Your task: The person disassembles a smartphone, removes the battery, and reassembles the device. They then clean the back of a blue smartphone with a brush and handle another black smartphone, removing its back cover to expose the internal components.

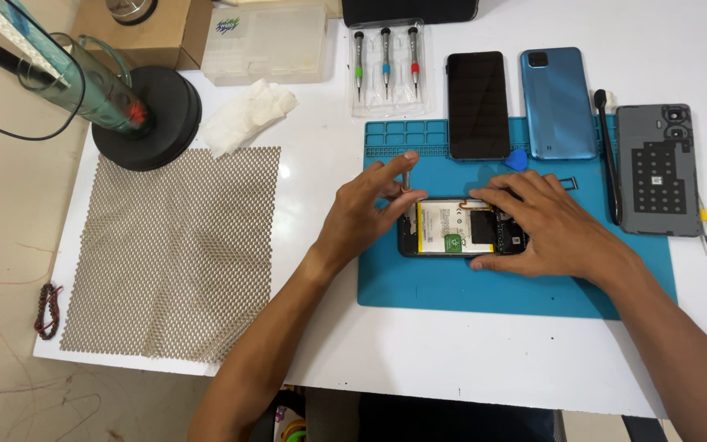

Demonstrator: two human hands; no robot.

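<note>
An opened phone (452, 229) lies on the blue work mat (501, 286), its yellow and white battery showing. My left hand (366, 209) pinches a thin metal tool (407, 180) upright at the phone's left end. My right hand (542, 225) rests on the phone's right half, fingers spread over it, thumb along the near edge, pressing it down.
Behind the mat lie a black phone screen (478, 105), a blue back cover (558, 102), a blue pick (517, 160), a screwdriver set (386, 65). A black spudger (609, 155), a grey phone frame (658, 170), tweezers (704, 233) sit at right. Mesh sheet (173, 254), tissue (247, 115), a black round base (149, 115) are left.
</note>
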